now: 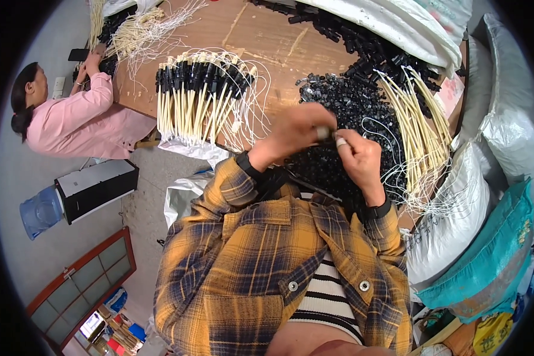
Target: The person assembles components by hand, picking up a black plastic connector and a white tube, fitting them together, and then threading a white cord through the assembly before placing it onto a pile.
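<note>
My left hand (295, 130) and my right hand (362, 159) meet over a heap of small glossy black plastic parts (350, 107). The fingertips of both hands are pinched together around something tiny and dark that I cannot make out. Motion blurs the left hand a little. Pale tape wraps a finger on each hand. To the right of the heap lies a bundle of cream-coloured rods (418, 127) with thin white cords trailing from their near ends. On the left, a row of similar cream rods (199, 113) carries black sleeves (202, 74) at the far ends.
Larger black tubular pieces (344, 44) spread across the back of the brown table (267, 35). White sacks (448, 219) and a teal sack (486, 261) crowd the right side. A person in pink (80, 121) works at the far left, near a black-and-white water dispenser (98, 187).
</note>
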A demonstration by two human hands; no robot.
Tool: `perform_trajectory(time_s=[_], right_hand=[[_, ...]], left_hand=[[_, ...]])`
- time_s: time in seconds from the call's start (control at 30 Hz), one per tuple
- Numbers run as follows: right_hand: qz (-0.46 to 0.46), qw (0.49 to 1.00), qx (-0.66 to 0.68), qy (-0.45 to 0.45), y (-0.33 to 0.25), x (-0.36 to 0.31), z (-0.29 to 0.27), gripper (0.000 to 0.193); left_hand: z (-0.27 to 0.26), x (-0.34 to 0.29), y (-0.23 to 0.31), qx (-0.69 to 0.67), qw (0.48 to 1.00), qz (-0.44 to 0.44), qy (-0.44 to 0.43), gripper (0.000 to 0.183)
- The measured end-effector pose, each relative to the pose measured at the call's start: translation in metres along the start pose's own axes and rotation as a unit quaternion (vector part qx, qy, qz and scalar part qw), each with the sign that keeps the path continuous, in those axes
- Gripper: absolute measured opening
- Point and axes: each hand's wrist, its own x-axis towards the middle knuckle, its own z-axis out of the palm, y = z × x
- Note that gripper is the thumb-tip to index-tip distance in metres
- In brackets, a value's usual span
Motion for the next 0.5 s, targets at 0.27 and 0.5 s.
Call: perform_trajectory(time_s=[0.27,0.5], right_hand=[[0.131,0.99,0.031,0.04,0.01,-0.003,-0.006,0.01],[0.216,0.968,0.111,0.064,0.028,-0.002,-0.002,0.01]], left_hand=[[-0.015,0.025,-0.1,0.211,0.968,-0.127,0.038,0.018],[0.003,0.021,-0.047,-0.121,0.971,-0.194,0.074,0.02]])
